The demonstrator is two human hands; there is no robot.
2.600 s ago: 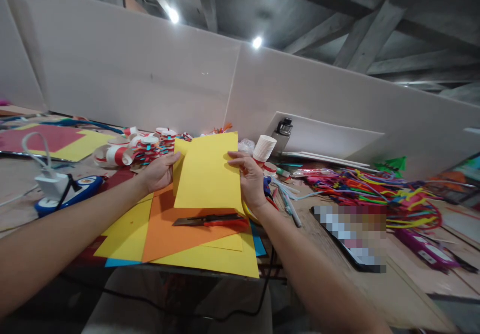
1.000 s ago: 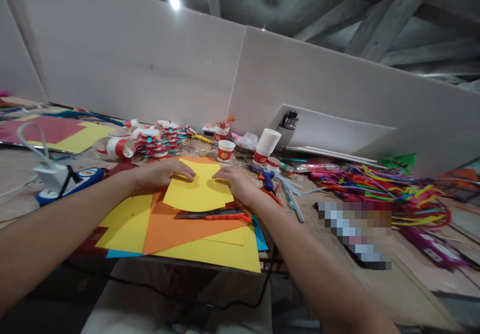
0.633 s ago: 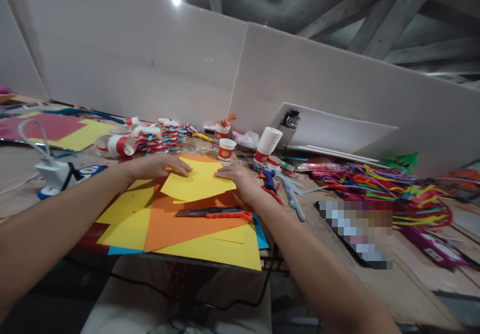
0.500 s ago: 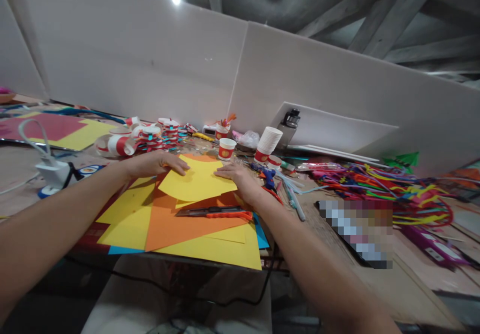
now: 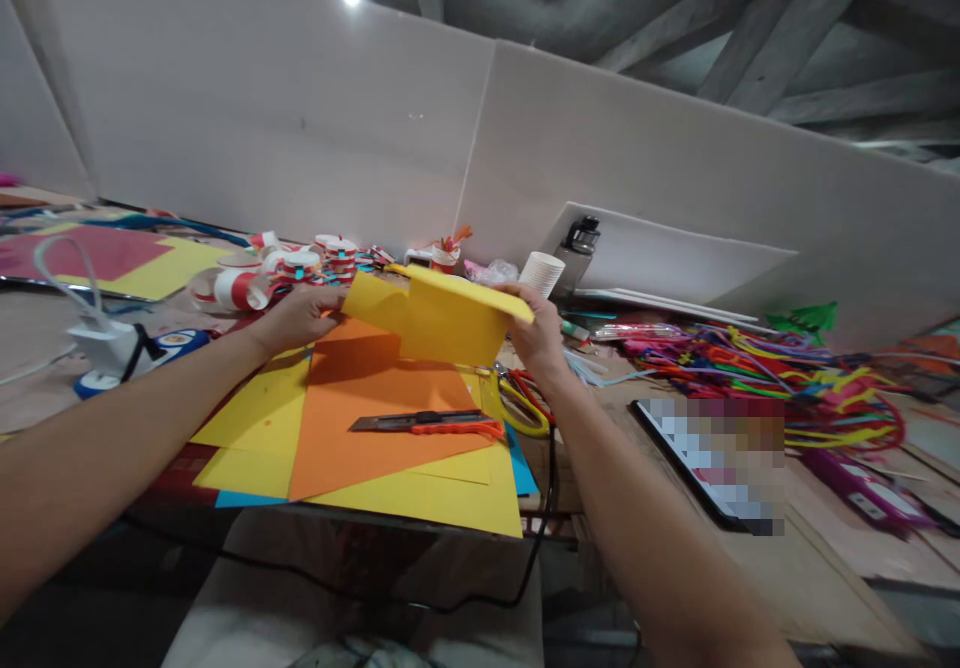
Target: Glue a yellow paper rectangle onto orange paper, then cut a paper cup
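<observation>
Raised and tipped up since half a second ago, the yellow paper (image 5: 457,323) hangs tilted above the far part of the orange sheet (image 5: 390,383).

Left hand (image 5: 304,318) pinches its left end and right hand (image 5: 538,338) grips its right end, fingers partly hidden; whether it is one folded piece or two cannot be told. It looks light and springy, probably stiff enough to hold a curve but easily creased, so a light grip at opposite edges should suit it best. Beyond it, a red-and-white cup (image 5: 445,261) holds thin orange pieces; to the right, a leaning stack of white cups (image 5: 541,273) is nested together, beside a dark bottle (image 5: 576,260) whose contents cannot be made out.
</observation>
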